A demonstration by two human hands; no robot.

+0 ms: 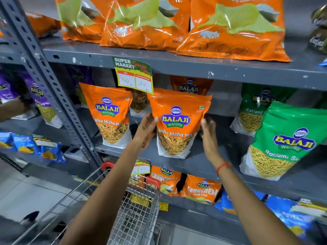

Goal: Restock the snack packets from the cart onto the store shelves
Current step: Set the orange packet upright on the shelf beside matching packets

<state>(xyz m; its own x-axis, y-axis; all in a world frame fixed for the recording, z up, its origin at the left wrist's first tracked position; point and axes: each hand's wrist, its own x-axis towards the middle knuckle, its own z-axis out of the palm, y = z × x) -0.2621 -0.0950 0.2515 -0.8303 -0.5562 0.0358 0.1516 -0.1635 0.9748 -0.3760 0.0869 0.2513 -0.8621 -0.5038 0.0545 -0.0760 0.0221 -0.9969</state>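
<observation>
An orange Balaji Khatta Mitha Mix packet [177,121] stands upright on the grey middle shelf [198,164]. My left hand [146,129] presses flat against the packet's left side. My right hand [208,133] sits at its right side, fingers extended; whether it touches the packet is unclear. A second orange packet of the same kind [109,114] stands to the left, and others stand behind. The wire shopping cart [134,206] with red corners is below my arms; its contents are hard to make out.
Green Ratlami Sev packets [279,140] stand at the right. Large orange chip bags [145,23] fill the top shelf. A price tag [134,76] hangs from the upper shelf edge. Another person's hand [12,107] reaches purple packets [40,101] at the left. Crunchem bags [200,188] lie below.
</observation>
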